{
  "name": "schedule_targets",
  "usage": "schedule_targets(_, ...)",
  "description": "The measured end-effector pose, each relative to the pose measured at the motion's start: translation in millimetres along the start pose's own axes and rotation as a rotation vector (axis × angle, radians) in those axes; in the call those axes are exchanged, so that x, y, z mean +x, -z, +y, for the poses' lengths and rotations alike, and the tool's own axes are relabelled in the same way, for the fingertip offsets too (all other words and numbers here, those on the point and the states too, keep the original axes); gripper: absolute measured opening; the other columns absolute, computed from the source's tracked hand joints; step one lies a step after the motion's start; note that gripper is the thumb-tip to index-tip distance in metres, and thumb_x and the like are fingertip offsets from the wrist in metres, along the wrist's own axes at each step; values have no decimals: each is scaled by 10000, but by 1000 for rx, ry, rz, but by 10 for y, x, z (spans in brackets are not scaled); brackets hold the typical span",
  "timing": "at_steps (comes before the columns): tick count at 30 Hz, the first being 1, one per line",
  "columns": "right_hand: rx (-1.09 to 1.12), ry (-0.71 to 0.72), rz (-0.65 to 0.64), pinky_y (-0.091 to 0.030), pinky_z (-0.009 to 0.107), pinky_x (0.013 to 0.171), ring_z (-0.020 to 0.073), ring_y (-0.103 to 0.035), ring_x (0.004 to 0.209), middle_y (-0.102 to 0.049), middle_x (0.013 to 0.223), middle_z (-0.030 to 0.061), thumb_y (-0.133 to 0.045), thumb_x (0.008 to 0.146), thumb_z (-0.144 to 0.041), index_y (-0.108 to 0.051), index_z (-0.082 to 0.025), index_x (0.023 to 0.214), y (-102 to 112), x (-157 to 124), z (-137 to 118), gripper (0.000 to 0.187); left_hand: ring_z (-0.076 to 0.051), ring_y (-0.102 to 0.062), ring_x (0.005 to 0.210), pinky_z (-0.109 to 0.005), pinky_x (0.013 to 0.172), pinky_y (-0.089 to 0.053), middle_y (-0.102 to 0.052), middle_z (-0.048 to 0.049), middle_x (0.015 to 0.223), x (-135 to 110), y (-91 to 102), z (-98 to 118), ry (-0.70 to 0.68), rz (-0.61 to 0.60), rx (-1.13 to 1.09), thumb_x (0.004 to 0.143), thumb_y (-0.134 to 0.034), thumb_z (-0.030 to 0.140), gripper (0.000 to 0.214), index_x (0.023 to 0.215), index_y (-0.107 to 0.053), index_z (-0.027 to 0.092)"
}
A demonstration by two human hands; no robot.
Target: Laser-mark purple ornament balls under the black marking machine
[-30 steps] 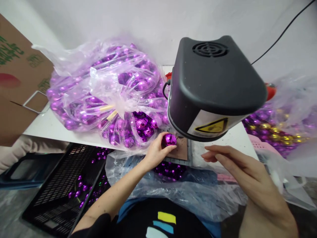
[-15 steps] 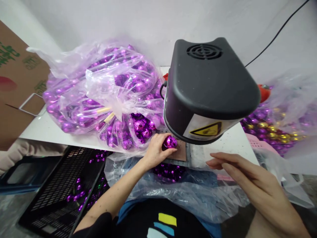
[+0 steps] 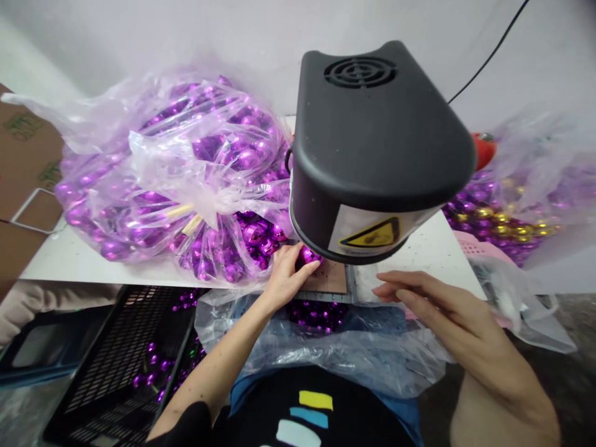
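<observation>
My left hand (image 3: 287, 273) is closed around a shiny purple ball (image 3: 308, 254) and holds it on the brown plate (image 3: 331, 280) under the black machine head (image 3: 372, 149). The head hides much of the ball. My right hand (image 3: 433, 304) hovers open to the right of the plate at the table's front edge, fingers stretched out and pointing left, holding nothing.
A large clear bag of purple balls (image 3: 177, 180) lies on the white table (image 3: 69, 257) at the left. A second bag with purple and gold balls (image 3: 512, 211) sits at the right. A plastic sheet with purple balls (image 3: 321, 316) covers my lap. A black crate (image 3: 112, 372) stands lower left.
My left hand has pushed the purple ball further in under the machine head, so less of it shows. The right hand has stayed open near the plate. The view shifted slightly.
</observation>
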State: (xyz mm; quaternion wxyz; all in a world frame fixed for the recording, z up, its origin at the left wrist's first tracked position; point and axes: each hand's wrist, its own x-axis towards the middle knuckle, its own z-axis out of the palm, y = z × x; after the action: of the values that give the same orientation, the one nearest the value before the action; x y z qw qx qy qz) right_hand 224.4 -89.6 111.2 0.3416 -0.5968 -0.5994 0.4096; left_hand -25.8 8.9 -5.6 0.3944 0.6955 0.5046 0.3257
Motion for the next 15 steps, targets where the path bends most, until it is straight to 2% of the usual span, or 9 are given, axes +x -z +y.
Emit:
schedule_targets(4,10,-2,-9,-571,166,768,100,-678,906,-686,1013,68,-529,910,-529,-640,-196,1177,-1,-30,51,441,-290,-557,1088,-466,1063,-367,-672,-87,1102,-10,-29,91,-117,-38,160,934,-605,475,414,1262,-622,222)
schedule_targets(9,-18,6,7,-560,116,761,78,-680,923,-689,1024,50,-528,915,-514,-649,-211,1162,21,-65,91,409,-319,-540,1175,-519,1157,-262,-644,-119,1226,-40,-67,175,-266,-51,300,905,-644,454,394,1219,-616,219)
schedule_targets(12,-31,-10,21,-554,99,743,77,-681,943,-689,1045,36,-533,912,-509,-651,-229,1162,45,-83,94,394,-332,-531,1204,-531,1159,-268,-631,-134,1238,-36,-128,122,-255,-41,254,882,-673,456,434,1232,-603,209)
schedule_targets(15,-61,-12,50,-574,132,779,99,-684,947,-690,1044,42,-537,900,-529,-664,-225,1147,78,-89,82,412,-319,-528,1223,-516,1151,-297,-616,-124,1256,-8,-187,55,-195,-50,85,861,-704,452,458,1236,-586,218)
